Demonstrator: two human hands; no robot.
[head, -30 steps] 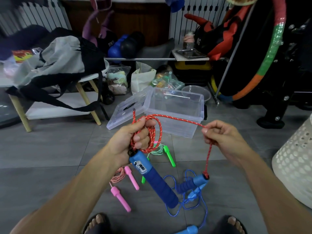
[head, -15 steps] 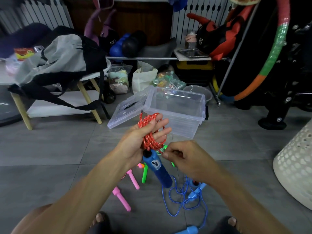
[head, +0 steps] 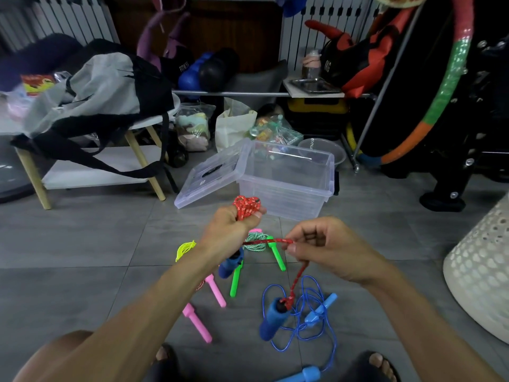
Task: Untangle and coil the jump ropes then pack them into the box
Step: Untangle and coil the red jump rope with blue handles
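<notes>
Right hand (head: 327, 249) drawn rightward, speckled red braided rope (head: 248, 206) bunched in left hand (head: 234, 224)

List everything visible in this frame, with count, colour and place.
Red jump rope: 1, red cord, dark blue handles; coil in left hand, tail through right.
Blue jump rope: 1, floor, lower right.
Green jump rope: 1, green handles, floor centre.
Pink jump rope: 1, pink handles, floor left.
Yellow cord: 1, floor.
Box: 1, clear, open; lid leaning beside.
Bag: 1, grey-black, on table.
Hoop: 1, multicoloured, right.
Left hand: grips coil.
Right hand: pinches cord.
</notes>
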